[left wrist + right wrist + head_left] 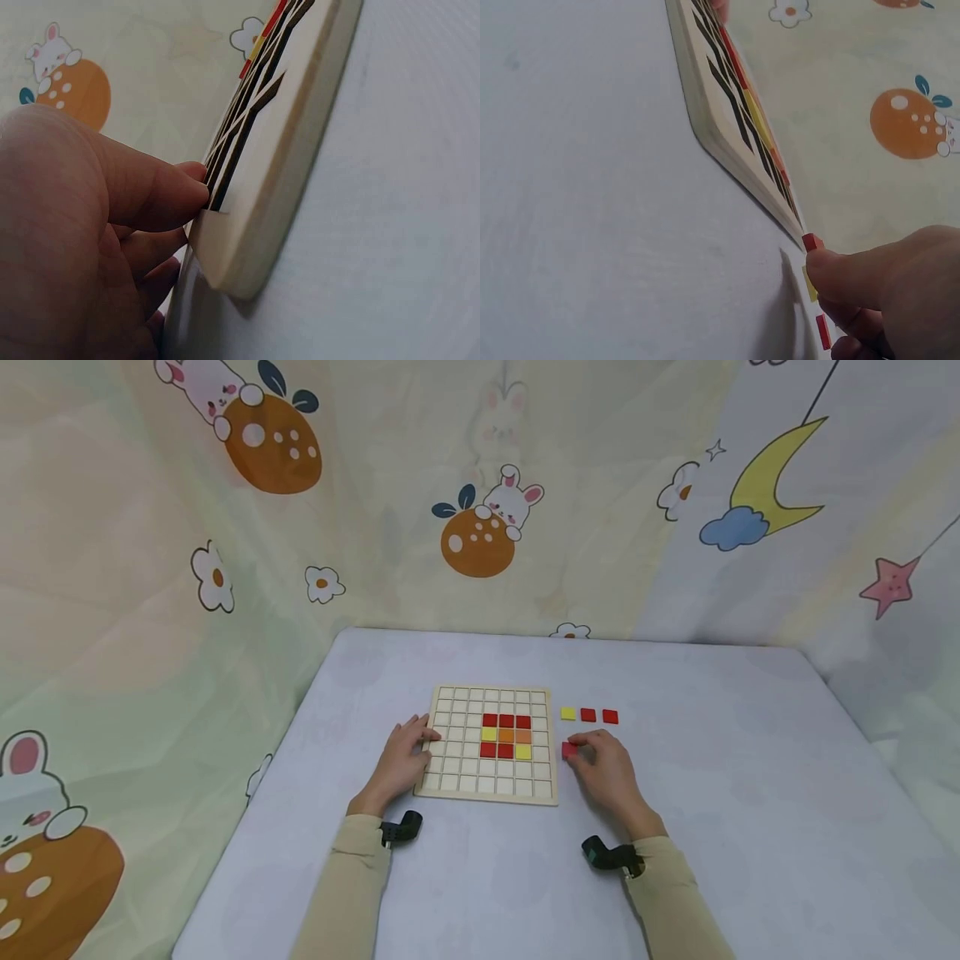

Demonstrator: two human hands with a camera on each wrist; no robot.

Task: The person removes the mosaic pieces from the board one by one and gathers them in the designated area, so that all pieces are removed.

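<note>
A square wooden grid board [457, 768] lies on the table, with red, yellow and orange square tiles in cells right of its middle. My left hand [401, 760] holds the board's left edge, the thumb over the top and the fingers along the side, as the left wrist view shows. Just off the board's right edge, my right hand [606, 772] pinches a red tile [568, 750] between thumb and fingertips. In the right wrist view that red tile [812, 241] sticks out past the thumb. Beyond this hand, a yellow tile [568, 714] and two red tiles [588, 715] lie in a row.
The board and loose tiles rest on a table [750, 827] with a white cover. A printed cloth [600, 543] with rabbits, flowers and a moon hangs behind the table and down its sides. Each wrist wears a small black camera [609, 856].
</note>
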